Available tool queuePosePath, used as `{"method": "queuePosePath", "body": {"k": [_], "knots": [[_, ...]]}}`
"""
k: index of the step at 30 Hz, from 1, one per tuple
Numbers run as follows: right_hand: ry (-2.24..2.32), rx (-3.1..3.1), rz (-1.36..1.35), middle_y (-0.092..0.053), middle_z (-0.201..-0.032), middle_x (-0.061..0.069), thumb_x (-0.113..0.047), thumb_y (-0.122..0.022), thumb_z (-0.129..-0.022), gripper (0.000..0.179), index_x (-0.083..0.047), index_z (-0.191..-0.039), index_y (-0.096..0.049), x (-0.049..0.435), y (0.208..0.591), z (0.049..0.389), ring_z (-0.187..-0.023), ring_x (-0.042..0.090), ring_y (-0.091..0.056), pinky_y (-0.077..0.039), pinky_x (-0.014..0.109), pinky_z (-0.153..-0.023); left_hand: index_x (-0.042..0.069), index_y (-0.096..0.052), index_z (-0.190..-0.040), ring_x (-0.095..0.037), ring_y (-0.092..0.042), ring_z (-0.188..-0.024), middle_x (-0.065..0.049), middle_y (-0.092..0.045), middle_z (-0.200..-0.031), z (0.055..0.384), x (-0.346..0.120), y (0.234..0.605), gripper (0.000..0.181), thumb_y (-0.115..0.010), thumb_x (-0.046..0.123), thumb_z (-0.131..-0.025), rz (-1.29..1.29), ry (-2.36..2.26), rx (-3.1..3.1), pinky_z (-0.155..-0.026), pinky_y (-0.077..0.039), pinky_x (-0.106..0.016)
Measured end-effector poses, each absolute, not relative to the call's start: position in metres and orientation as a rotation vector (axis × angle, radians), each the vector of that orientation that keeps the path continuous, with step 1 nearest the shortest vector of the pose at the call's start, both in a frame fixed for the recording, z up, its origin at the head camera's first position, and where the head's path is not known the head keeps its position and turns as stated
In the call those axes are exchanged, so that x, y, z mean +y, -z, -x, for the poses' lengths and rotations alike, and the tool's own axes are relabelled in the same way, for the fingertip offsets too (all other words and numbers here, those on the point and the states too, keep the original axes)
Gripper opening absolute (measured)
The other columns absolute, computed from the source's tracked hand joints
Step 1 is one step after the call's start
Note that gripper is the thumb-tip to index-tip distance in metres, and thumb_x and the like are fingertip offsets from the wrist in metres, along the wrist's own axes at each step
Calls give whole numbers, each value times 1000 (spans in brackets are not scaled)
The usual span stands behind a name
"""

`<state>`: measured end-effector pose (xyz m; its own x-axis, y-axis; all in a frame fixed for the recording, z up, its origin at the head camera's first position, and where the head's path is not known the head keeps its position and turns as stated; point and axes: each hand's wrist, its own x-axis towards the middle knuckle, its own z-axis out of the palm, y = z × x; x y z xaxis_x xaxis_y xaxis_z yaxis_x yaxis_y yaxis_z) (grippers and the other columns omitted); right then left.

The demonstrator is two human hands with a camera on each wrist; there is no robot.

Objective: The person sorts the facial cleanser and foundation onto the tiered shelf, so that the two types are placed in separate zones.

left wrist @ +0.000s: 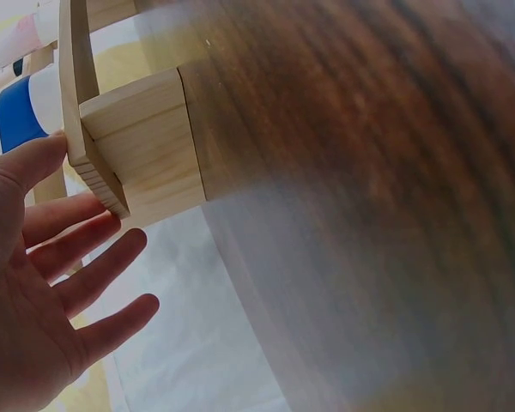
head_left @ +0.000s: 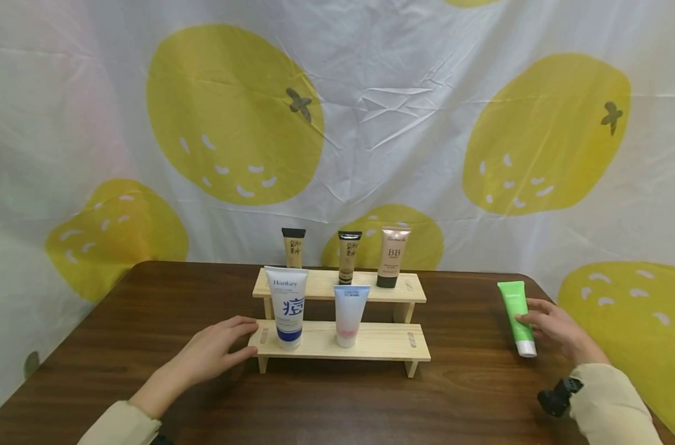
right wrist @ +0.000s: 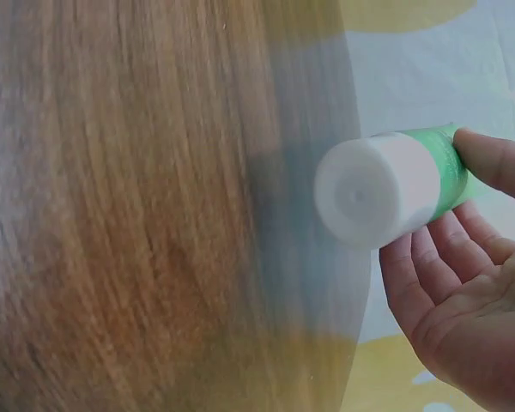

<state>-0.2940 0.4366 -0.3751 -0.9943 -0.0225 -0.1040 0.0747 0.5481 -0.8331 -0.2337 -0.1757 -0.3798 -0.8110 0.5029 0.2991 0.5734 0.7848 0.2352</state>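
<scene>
In the head view my right hand holds a green squeeze tube above the right part of the table, its white cap pointing down. The right wrist view shows the white cap end-on, with the thumb on one side of the tube and the fingers on the other. My left hand is at the left end of the two-tier wooden stand. Its thumb and fingertips touch the end of the lower board, the fingers fairly straight and spread. Nearest to it stands a white tube with blue lettering.
A blue-and-pink tube shares the lower tier. Along the upper tier stand a gold tube with a black end, a black-and-gold tube and a pinkish BB tube. A fruit-print curtain hangs behind the dark wooden table.
</scene>
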Motion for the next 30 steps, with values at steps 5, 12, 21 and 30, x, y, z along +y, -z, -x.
{"method": "queuePosePath", "body": {"k": [5, 12, 21, 30], "knots": [[1455, 2698, -1, -48, -108, 21, -24, -59, -85, 74, 14, -130, -15, 423, 366, 291, -86, 16, -55, -43, 43, -77, 3, -59, -113, -24, -53, -101, -8, -55, -113, 234, -176, 380, 44, -59, 36, -84, 839, 470, -2757, -82, -42, -42], [1511, 2702, 37, -48, -109, 22, -30, -63, -82, 72, 6, -129, -22, 428, 377, 307, -86, 17, -56, -46, 41, -74, 2, -59, -112, -24, -54, -100, -8, -55, -112, 233, -176, 380, 44, -58, 37, -84, 840, 473, -2748, -81, -43, -42], [1642, 2648, 310, -59, -89, 7, -20, -58, -86, 41, 5, -109, -35, 417, 369, 308, -75, 18, -60, -50, 39, -63, 2, -60, -112, -24, -54, -100, -8, -55, -112, 233, -176, 381, 45, -58, 38, -84, 848, 474, -2737, -81, -43, -42], [1551, 2746, 309, -57, -88, 10, -31, -55, -87, 41, 5, -101, -41, 390, 344, 295, -73, 22, -59, -50, 41, -62, 2, -60, -112, -24, -54, -100, -8, -55, -112, 233, -176, 381, 44, -59, 36, -84, 850, 476, -2730, -80, -43, -42]]}}
